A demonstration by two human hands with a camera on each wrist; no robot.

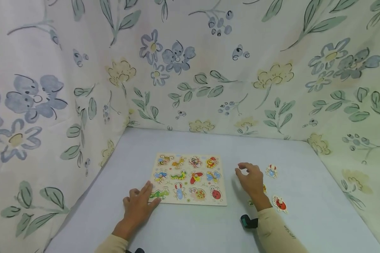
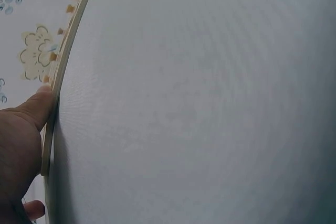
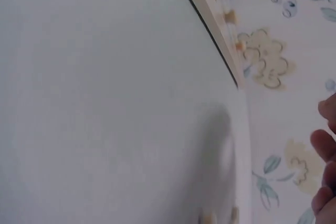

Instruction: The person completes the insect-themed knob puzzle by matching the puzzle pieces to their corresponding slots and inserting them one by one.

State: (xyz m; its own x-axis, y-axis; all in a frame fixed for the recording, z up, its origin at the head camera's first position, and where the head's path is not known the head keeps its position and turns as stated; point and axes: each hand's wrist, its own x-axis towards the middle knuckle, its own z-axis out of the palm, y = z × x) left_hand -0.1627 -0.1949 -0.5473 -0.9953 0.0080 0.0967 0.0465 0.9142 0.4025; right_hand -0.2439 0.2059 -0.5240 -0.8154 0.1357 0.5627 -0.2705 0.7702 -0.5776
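A wooden knob puzzle board with several insect pictures lies on the table. My left hand rests on its lower left corner, fingers stretched over the grasshopper piece. In the left wrist view the thumb lies along the side of the board. To the right of the board my right hand hovers above the table, fingers bent, a gap between thumb and index finger, nothing held. Near it lie a loose beetle piece and a ladybug piece. Two more pieces are mostly hidden by the hand and wrist.
The white table is enclosed at the back and sides by a floral curtain. Small knobs stick up from the board in the right wrist view. A dark wrist camera juts out beside the right sleeve.
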